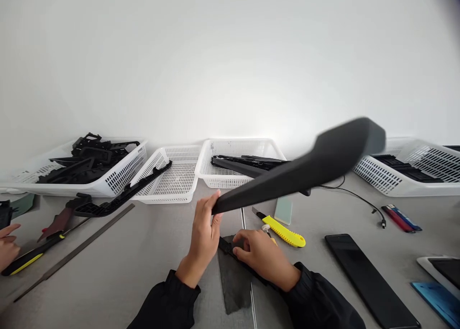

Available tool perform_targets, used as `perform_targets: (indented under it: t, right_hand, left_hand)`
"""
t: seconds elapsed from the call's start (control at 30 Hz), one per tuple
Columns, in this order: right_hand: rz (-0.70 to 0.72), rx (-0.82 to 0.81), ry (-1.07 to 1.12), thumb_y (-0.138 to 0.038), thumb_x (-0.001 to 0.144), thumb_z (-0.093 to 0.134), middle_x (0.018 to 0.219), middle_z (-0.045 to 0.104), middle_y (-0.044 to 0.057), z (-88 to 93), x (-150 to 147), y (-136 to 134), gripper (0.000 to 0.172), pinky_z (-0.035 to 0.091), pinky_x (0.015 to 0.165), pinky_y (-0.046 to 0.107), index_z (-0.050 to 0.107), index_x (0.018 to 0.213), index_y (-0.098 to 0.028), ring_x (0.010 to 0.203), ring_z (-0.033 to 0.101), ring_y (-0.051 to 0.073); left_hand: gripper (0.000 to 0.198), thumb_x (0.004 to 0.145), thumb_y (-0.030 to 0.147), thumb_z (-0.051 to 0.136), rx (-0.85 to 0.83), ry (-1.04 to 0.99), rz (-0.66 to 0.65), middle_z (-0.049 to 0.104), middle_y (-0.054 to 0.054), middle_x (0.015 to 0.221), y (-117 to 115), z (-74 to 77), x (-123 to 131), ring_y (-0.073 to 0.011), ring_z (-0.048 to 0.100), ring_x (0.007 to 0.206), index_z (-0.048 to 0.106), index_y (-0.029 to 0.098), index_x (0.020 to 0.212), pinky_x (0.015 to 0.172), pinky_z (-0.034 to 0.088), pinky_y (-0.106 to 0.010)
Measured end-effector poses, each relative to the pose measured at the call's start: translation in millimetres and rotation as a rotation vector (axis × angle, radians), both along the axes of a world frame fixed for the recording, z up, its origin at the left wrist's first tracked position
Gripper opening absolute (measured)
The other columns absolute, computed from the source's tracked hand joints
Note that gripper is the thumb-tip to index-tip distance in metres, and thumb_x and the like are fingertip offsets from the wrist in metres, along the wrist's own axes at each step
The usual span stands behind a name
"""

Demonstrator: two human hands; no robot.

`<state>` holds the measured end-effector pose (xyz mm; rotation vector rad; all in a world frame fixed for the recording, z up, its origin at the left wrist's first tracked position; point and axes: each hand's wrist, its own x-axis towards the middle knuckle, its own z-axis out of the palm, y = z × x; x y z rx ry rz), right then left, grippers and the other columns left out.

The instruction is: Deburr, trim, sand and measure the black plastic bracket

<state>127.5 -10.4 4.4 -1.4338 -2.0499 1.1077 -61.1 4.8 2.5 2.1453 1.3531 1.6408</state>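
**A:** What are we working on, starting closest to us?

**B:** We sit at a grey desk (pixel 151 252). Nearest us lies a dark sheet (pixel 235 283), with a flat black slab (pixel 370 281) at 3 o'clock from it.

**A:** And our hands?

**B:** Our right hand (pixel 262 257) sits on the far end of that sheet. Its fingers are curled down over a small black strip (pixel 225 245) and hold it against the sheet. Our left hand (pixel 203 238) is just beside it at 9 o'clock, with its fingers closed around the narrow end of a long black part (pixel 305 168).

**A:** How does that part lie?

**B:** It is lifted clear of the desk. Its long axis runs from our grip towards 2 o'clock and climbs as it goes. The narrow tip is at our fingers, and the broad, blurred end points up and away over the baskets.

**A:** What do we see beyond?

**B:** A yellow knife (pixel 285 232) lies under the part, near our right hand at 1 o'clock. Another person's hand (pixel 7 252) shows at the 9 o'clock edge. Farther back, white baskets (pixel 168 197) of black pieces stand in a row against a plain white wall (pixel 215 55).
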Motion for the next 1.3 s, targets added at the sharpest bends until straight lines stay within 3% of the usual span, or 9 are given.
perform_targets:
  t: [0.17, 0.33, 0.47, 0.77, 0.97, 1.03, 1.13, 1.2, 1.3]
  right_hand:
    - [-0.215, 0.002, 0.457, -0.052, 0.093, 0.071, 0.064, 0.054, -0.004, 14.0, 21, 4, 0.036, 0.035, 0.060, 0.031, 0.074, 0.109, -0.020, 0.061, 0.049, 0.017]
    - [-0.663, 0.357, 1.236, -0.067, 0.085, 0.058, 0.062, 0.050, -0.001, 41.4, 66, 6, 0.053, 0.032, 0.053, 0.034, 0.076, 0.106, -0.022, 0.054, 0.040, 0.018]
    - [-0.837, 0.361, 1.271, -0.070, 0.093, 0.044, 0.048, 0.038, -0.003, 47.5, 84, 7, 0.061, 0.022, 0.047, 0.034, 0.078, 0.100, -0.020, 0.045, 0.028, 0.016]
    - [-0.813, 0.372, 1.317, -0.049, 0.096, 0.064, 0.051, 0.044, -0.010, 45.3, 81, 13, 0.026, 0.029, 0.045, 0.024, 0.064, 0.095, -0.023, 0.042, 0.032, 0.010]
    - [-0.627, 0.172, 1.219, -0.060, 0.098, 0.073, 0.074, 0.070, -0.001, 34.1, 65, 16, 0.042, 0.044, 0.048, 0.025, 0.068, 0.114, -0.022, 0.053, 0.057, 0.012]
    - [-0.526, 0.079, 1.205, -0.057, 0.097, 0.077, 0.107, 0.079, 0.007, 35.2, 58, 14, 0.043, 0.052, 0.051, 0.026, 0.068, 0.125, -0.025, 0.073, 0.071, 0.017]
    - [-0.387, -0.020, 1.197, -0.049, 0.096, 0.080, 0.162, 0.060, 0.009, 38.9, 51, 11, 0.051, 0.066, 0.073, 0.035, 0.061, 0.143, -0.037, 0.121, 0.075, 0.028]
    - [-0.365, -0.036, 1.173, -0.052, 0.098, 0.077, 0.165, 0.058, 0.008, 38.3, 49, 10, 0.062, 0.067, 0.084, 0.041, 0.052, 0.154, -0.043, 0.132, 0.071, 0.031]
    - [-0.464, -0.023, 1.111, -0.058, 0.100, 0.074, 0.141, 0.075, 0.009, 30.1, 50, 13, 0.068, 0.066, 0.081, 0.041, 0.046, 0.160, -0.042, 0.113, 0.078, 0.029]
  left_hand:
    - [0.057, 0.109, 0.010, 0.051, 0.055, 0.162, 0.005, 0.067, -0.010, 0.130, 1, -1.0, 2, -0.0264, 0.065, 0.121, 0.048, 0.035, 0.160, 0.102, 0.057, -0.044]
    - [0.049, 0.106, 0.008, 0.053, 0.036, 0.249, 0.052, 0.067, -0.009, 0.127, 3, -7.7, 3, -0.0289, 0.067, 0.119, 0.056, 0.033, 0.148, 0.100, 0.057, -0.048]
    - [0.052, 0.105, 0.006, 0.053, 0.035, 0.330, 0.105, 0.069, -0.009, 0.126, 4, -13.7, 2, -0.0291, 0.069, 0.115, 0.056, 0.033, 0.149, 0.101, 0.054, -0.050]
    - [0.070, 0.101, 0.013, 0.070, 0.340, 0.236, 0.363, 0.054, -0.016, 0.157, 4, -7.0, 8, -0.0370, 0.045, 0.156, 0.044, 0.031, 0.164, 0.132, 0.025, -0.069]
    - [0.064, 0.105, 0.015, 0.062, 0.215, 0.254, 0.190, 0.056, -0.014, 0.156, 0, -9.9, 13, -0.0353, 0.044, 0.158, 0.041, 0.032, 0.163, 0.127, 0.041, -0.063]
    - [0.060, 0.105, 0.014, 0.061, 0.185, 0.257, 0.164, 0.058, -0.014, 0.154, -2, -10.2, 14, -0.0347, 0.045, 0.156, 0.044, 0.031, 0.160, 0.124, 0.045, -0.061]
    - [0.056, 0.105, 0.012, 0.060, 0.168, 0.241, 0.142, 0.060, -0.015, 0.150, -3, -9.0, 15, -0.0332, 0.048, 0.153, 0.047, 0.028, 0.157, 0.122, 0.048, -0.057]
    - [0.054, 0.105, 0.012, 0.060, 0.149, 0.241, 0.118, 0.062, -0.015, 0.148, -3, -8.7, 16, -0.0317, 0.051, 0.151, 0.047, 0.026, 0.156, 0.119, 0.051, -0.053]
    - [0.051, 0.106, 0.013, 0.059, 0.104, 0.252, 0.080, 0.065, -0.014, 0.144, -4, -10.9, 17, -0.0295, 0.055, 0.147, 0.049, 0.025, 0.155, 0.117, 0.053, -0.049]
